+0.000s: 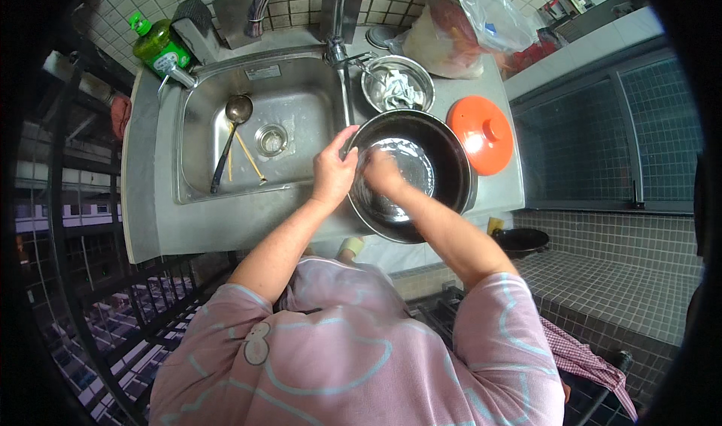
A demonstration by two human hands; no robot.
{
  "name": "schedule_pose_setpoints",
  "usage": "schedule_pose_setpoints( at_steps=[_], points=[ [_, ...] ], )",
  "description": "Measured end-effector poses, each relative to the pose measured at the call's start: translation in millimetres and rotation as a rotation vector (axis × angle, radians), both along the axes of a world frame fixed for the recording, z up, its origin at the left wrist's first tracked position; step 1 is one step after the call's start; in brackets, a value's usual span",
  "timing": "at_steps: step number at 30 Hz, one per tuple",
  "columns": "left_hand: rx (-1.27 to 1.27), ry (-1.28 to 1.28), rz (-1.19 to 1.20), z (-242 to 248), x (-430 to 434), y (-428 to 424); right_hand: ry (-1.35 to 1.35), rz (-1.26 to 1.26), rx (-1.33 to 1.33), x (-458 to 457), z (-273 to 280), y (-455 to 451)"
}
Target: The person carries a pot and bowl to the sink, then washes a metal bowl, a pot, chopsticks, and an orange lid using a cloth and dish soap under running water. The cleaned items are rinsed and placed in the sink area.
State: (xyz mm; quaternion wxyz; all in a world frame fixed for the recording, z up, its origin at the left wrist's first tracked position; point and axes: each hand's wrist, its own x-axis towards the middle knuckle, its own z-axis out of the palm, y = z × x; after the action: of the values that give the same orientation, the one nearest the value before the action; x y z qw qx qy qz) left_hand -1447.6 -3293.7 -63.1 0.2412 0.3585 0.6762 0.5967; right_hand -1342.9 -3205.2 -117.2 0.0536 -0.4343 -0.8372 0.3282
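Observation:
A large dark cooking pot point(451, 138) stands on the counter, right of the sink, its mouth facing up. My left hand point(334, 169) grips the pot's left rim, thumb toward the inside. Inside the pot is my right hand point(382, 172), blurred and curled near the left wall; whether it holds anything is hidden. The pot's bottom looks wet and shiny. Behind the pot, a steel bowl point(372, 90) contains a crumpled white-and-green cloth point(400, 90). An orange lid point(476, 124) with a round knob lies to the pot's right.
In the steel sink point(304, 121) lie a ladle point(239, 109) and a pair of chopsticks point(248, 156). The faucet point(337, 51) rises behind it. A green detergent bottle point(163, 45) stands at the back left, plastic bags point(451, 37) at the back right. Lower right is a black pan point(522, 241).

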Motion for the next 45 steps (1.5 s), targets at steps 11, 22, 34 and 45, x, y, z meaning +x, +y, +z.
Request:
schedule_pose_setpoints(
  at_steps=[11,22,34,45],
  points=[
    [-0.026,-0.049,-0.027,-4,-7,-4,0.703,-0.872,-0.619,-32,72,-4],
    [-0.038,-0.163,0.039,-9,-4,-4,-0.787,0.594,0.057,91,103,-18],
    [-0.065,-0.128,-0.028,4,-2,-7,-0.608,0.842,0.061,111,54,16],
    [0.008,-0.059,-0.038,-9,-1,0,-0.087,1.057,0.280,87,65,1]
  ],
)
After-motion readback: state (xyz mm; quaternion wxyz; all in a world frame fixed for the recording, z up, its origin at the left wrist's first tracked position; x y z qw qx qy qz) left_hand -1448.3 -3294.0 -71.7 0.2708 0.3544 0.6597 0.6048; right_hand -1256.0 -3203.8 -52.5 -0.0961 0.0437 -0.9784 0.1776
